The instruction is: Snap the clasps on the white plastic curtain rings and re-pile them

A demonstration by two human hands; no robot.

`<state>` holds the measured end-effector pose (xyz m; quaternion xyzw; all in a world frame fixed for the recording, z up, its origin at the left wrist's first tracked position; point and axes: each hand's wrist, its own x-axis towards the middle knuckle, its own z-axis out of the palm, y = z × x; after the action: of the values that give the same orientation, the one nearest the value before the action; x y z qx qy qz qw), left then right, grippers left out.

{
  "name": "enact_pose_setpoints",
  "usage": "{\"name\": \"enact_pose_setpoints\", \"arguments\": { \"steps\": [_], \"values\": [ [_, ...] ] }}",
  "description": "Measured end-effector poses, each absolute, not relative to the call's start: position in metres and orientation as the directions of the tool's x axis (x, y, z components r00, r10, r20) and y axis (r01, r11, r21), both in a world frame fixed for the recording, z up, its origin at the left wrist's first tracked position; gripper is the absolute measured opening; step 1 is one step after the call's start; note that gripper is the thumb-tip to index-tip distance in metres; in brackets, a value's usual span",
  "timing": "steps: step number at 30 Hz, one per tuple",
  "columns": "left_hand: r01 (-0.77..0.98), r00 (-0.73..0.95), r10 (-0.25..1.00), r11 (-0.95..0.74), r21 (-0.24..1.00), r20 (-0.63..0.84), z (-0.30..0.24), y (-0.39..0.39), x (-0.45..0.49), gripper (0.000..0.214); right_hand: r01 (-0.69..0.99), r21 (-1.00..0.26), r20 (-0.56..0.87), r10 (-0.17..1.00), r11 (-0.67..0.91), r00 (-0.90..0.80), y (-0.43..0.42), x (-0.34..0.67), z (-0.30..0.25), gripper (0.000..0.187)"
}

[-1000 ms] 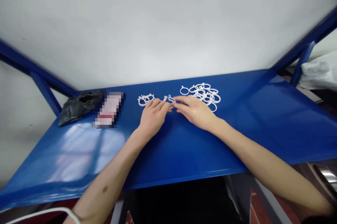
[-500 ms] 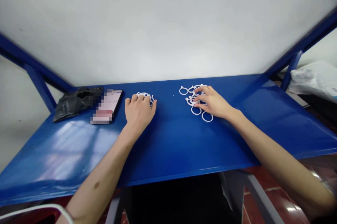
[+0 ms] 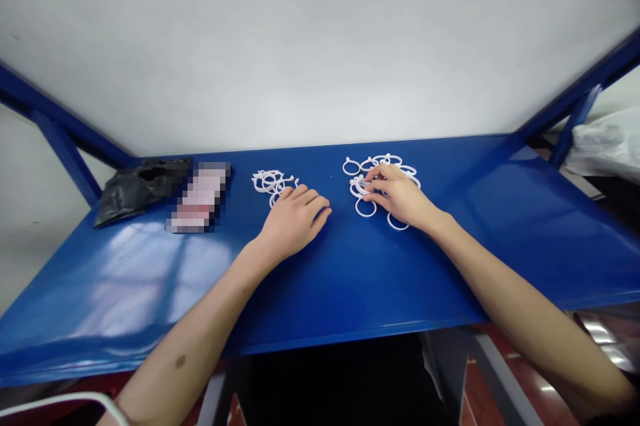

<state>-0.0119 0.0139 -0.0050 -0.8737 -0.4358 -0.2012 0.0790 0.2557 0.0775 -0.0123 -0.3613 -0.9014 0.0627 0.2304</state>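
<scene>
I seem partway through: on the desk (image 3: 380, 279), a small bunch of rings (image 3: 271, 181) lies left, a wider spread of rings (image 3: 358, 187) right. My right hand (image 3: 370, 184) touches the spread, grip unclear; my left hand (image 3: 296, 221) curls beside the bunch, and I cannot tell whether it holds anything.

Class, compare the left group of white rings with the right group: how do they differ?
The right group spreads wider across the picture; the visible part of the left group is more compact. The right hand reaches over the right group, with fingertips among its rings, while the left hand overlaps only the near edge of the left group. Both groups are white and lie on the blue table.
</scene>
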Motion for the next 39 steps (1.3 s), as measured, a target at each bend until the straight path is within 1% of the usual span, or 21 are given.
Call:
{"name": "enact_pose_setpoints", "arguments": {
  "steps": [4,8,10,12,16,19,21,22,23,25,28,30,32,36,39],
  "values": [
    [0.768,0.568,0.738,-0.635,0.089,0.364,-0.008,0.011,-0.005,0.022,0.592,-0.278,0.392,0.652,0.756,-0.649,0.077,0.251,-0.015,0.01],
    [0.751,0.567,0.746,-0.642,0.153,0.348,-0.013,0.012,-0.002,0.019,0.554,-0.222,0.38,0.594,0.802,-0.709,0.074,0.245,-0.013,0.015],
    [0.74,0.56,0.748,-0.645,0.19,0.356,-0.016,0.012,-0.001,0.019,0.55,-0.16,0.363,0.567,0.819,-0.739,0.07,0.24,-0.01,0.017],
    [0.728,0.555,0.748,-0.648,0.221,0.364,-0.02,0.012,0.001,0.02,0.552,-0.073,0.337,0.542,0.83,-0.77,0.065,0.235,-0.006,0.02],
    [0.708,0.553,0.733,-0.664,0.24,0.396,-0.023,0.013,0.005,0.02,0.559,0.115,0.324,0.501,0.821,-0.802,0.054,0.227,0.0,0.026],
    [0.727,0.497,0.704,-0.657,0.199,0.508,-0.018,0.014,0.004,0.009,0.57,0.195,0.358,0.483,0.798,-0.799,0.048,0.223,0.002,0.025],
    [0.727,0.484,0.639,-0.674,0.131,0.598,-0.013,0.013,0.003,0.011,0.559,0.219,0.377,0.459,0.8,-0.805,0.043,0.222,0.003,0.026],
    [0.71,0.51,0.599,-0.699,0.091,0.618,-0.01,0.012,0.002,0.011,0.549,0.225,0.386,0.444,0.805,-0.809,0.04,0.221,0.004,0.027],
    [0.683,0.548,0.566,-0.728,0.06,0.616,-0.009,0.011,0.002,0.012,0.539,0.229,0.396,0.428,0.811,-0.812,0.037,0.219,0.005,0.028],
    [0.632,0.63,0.547,-0.774,0.046,0.551,-0.007,0.01,0.002,0.018,0.523,0.227,0.42,0.402,0.822,-0.814,0.031,0.217,0.007,0.031],
    [0.636,0.663,0.599,-0.767,0.084,0.448,-0.006,0.007,0.004,0.039,0.511,0.224,0.454,0.375,0.83,-0.808,0.022,0.212,0.008,0.032],
    [0.662,0.646,0.625,-0.745,0.085,0.438,-0.006,0.006,0.007,0.046,0.517,0.244,0.475,0.364,0.82,-0.802,0.018,0.209,0.007,0.033],
    [0.694,0.621,0.626,-0.719,0.041,0.471,-0.005,0.004,0.01,0.047,0.539,0.276,0.489,0.367,0.796,-0.791,0.016,0.206,0.005,0.032],
    [0.75,0.594,0.614,-0.656,-0.082,0.52,-0.006,-0.001,0.018,0.041,0.621,0.294,0.517,0.426,0.726,-0.743,0.011,0.2,0.003,0.032],
    [0.781,0.575,0.648,-0.617,-0.098,0.5,-0.006,-0.004,0.023,0.036,0.663,0.297,0.536,0.455,0.687,-0.711,0.007,0.197,0.003,0.03]
  ]
}}
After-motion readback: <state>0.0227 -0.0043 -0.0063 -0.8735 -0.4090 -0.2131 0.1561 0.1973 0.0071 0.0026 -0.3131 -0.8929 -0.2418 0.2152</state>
